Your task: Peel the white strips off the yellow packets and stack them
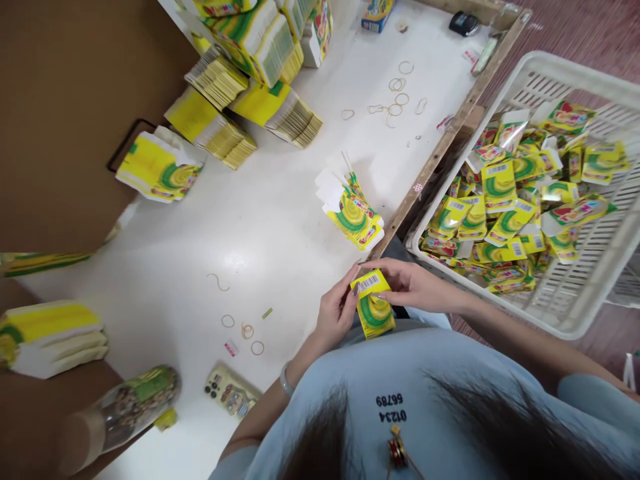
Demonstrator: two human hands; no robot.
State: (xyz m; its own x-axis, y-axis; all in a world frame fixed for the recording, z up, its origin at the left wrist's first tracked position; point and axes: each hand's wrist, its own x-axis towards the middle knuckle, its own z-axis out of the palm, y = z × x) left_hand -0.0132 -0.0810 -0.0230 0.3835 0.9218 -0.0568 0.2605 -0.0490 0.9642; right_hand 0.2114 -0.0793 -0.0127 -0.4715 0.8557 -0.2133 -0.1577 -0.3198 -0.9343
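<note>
Carton [377, 320]: yellow-green, off the counter [280, 220], just before the wearer's shirt [350, 360], between both hands.
Left hand [339, 305]: closed on its upper side, thumb in front.
Right hand [401, 283]: pinching its opposite upper side.
Handling: probably light, thin card; springy, easily creased, slightly slick; best held by side edges.
Carton print: barcode [369, 283]; small lettering unreadable.
Shirt print: "01234", "56789", inverted.

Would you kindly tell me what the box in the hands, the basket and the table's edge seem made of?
Box: probably thin, slightly glossy card, with flat printed faces and straight edges.
Basket: likely moulded plastic, white and smooth, with regular slots.
Edge: apparently bare wood, brown and scuffed.
</note>
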